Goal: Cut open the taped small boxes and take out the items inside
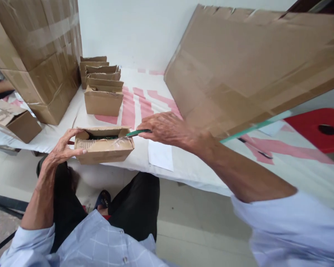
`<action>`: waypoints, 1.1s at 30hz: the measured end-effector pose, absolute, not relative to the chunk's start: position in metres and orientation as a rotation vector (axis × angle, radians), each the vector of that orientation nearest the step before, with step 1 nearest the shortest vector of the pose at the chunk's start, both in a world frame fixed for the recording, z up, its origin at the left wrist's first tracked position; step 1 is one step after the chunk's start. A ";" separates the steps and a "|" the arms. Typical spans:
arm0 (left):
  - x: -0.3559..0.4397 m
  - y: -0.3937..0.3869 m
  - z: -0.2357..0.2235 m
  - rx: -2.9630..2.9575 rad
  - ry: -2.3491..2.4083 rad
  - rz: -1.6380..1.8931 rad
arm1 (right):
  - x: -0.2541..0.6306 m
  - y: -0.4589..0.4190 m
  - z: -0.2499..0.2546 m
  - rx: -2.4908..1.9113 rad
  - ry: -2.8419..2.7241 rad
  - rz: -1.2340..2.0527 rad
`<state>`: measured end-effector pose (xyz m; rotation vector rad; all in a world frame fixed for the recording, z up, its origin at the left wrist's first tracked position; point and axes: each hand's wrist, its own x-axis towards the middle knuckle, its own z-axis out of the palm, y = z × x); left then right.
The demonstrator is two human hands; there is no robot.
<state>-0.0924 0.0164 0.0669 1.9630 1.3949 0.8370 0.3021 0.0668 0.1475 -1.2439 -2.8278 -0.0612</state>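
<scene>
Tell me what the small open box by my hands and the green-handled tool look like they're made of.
The small box looks like plain brown corrugated cardboard, matte, with raw flap edges and clear film at its opening. The tool in the right hand has a glossy green handle, probably plastic.

Small box's [104, 145] contents hidden behind its flaps.

Open small carton [104, 145], green tool [137, 132] inside

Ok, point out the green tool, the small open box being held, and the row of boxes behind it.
green tool [137, 132], head view, its handle.
small open box [104, 151], head view, front wall.
row of boxes [103, 102], head view, nearest box's front.
</scene>
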 end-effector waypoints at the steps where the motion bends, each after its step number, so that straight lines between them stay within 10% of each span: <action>1: -0.092 0.017 0.066 1.962 1.389 0.828 | 0.313 0.066 0.147 -1.229 -2.791 -0.007; 16: -0.086 0.020 0.066 1.892 1.336 0.819 | 0.309 0.055 -0.048 -1.465 -1.783 0.453; 33: -0.087 0.027 0.063 1.595 1.400 0.984 | 0.257 0.044 0.038 -0.992 -2.044 0.258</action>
